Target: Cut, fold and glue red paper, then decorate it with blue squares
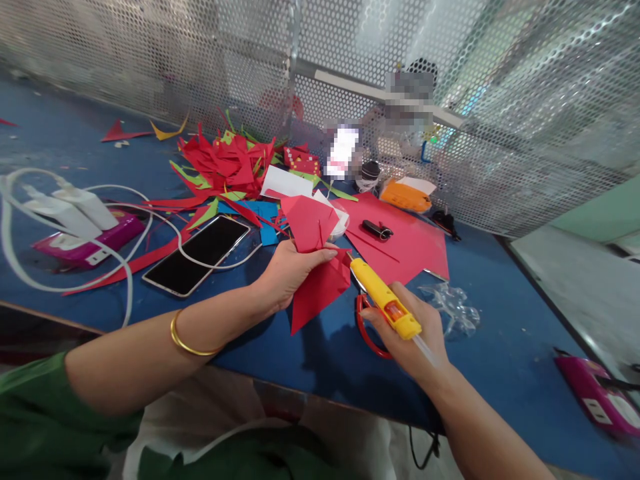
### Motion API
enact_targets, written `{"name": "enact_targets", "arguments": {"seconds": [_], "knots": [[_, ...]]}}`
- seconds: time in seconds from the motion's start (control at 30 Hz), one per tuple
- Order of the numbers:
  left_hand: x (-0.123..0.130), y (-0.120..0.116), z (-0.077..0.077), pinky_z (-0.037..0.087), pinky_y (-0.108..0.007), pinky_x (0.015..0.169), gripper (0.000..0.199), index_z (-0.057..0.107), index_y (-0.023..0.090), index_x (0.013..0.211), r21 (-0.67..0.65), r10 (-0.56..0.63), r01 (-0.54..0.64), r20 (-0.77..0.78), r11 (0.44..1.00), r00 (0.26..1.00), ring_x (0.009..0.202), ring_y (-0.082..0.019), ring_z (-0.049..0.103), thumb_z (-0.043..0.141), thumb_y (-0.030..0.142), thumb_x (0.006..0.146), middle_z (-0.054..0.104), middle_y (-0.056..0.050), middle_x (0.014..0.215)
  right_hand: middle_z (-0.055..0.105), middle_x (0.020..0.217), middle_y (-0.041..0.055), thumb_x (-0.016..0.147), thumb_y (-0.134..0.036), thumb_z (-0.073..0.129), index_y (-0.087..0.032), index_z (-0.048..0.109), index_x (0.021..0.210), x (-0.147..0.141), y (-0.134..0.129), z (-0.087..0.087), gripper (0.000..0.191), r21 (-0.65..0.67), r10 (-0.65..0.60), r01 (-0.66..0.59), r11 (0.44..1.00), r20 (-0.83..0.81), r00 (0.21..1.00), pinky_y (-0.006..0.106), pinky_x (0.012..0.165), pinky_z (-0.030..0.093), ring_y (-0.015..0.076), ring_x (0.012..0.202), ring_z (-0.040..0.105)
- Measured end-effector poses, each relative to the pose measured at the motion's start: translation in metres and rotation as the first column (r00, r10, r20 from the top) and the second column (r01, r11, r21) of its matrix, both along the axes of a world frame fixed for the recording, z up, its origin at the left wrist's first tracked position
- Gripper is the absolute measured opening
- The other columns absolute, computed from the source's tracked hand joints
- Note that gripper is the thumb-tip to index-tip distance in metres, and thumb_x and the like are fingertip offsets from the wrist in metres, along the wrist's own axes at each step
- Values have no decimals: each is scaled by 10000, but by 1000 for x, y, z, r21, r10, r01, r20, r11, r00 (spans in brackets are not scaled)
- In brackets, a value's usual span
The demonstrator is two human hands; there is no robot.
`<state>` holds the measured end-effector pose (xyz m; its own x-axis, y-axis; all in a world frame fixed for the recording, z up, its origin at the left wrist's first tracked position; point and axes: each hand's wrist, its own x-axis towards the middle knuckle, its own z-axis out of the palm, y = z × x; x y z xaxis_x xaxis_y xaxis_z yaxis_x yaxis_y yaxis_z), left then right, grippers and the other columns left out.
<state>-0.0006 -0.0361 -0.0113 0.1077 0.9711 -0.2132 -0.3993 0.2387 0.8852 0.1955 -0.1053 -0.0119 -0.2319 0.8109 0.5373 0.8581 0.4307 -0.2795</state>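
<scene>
Pinches folded red paper [320,290] in left grip [286,277] above the blue surface [250,353], likely to steady it, and clasps yellow glue gun [373,283] in right grip [423,333], tipped nozzle-first, probably for close aim!

You can't read any txt, nos. or signs here; the lit screen [343,152], far side, is blurred.
</scene>
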Motion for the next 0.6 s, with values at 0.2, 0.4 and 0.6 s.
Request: {"name": "enact_targets", "arguments": {"seconds": [0.2, 0.4, 0.6], "knots": [[0, 0, 3, 529, -315, 774, 175, 765, 155, 766, -6, 39, -39, 31, 999, 999, 722, -166, 673, 859, 202, 625, 753, -54, 799, 423, 502, -75, 951, -649, 465, -258, 343, 695, 0, 0, 0, 483, 9, 21, -22, 1000, 10, 1000, 237, 406, 330, 99, 397, 435], [0, 1, 2, 524, -310, 782, 168, 753, 150, 757, 7, 72, -72, 46, 997, 996, 759, -172, 677, 855, 191, 630, 752, -54, 829, 459, 516, -66, 958, -604, 494, -253, 383, 702, 0, -2, 2, 448, 14, 12, -12, 1000, -29, 1000, 228, 416, 351, 100, 413, 463], [1, -1, 4, 528, -305, 775, 225, 755, 131, 801, -28, 54, -52, 71, 998, 996, 746, -172, 683, 865, 189, 614, 756, -61, 816, 417, 499, -78, 924, -620, 541, -254, 359, 681, 0, 0, 2, 476, -17, 40, -41, 999, -56, 998, 236, 399, 303, 90, 394, 401]]}}
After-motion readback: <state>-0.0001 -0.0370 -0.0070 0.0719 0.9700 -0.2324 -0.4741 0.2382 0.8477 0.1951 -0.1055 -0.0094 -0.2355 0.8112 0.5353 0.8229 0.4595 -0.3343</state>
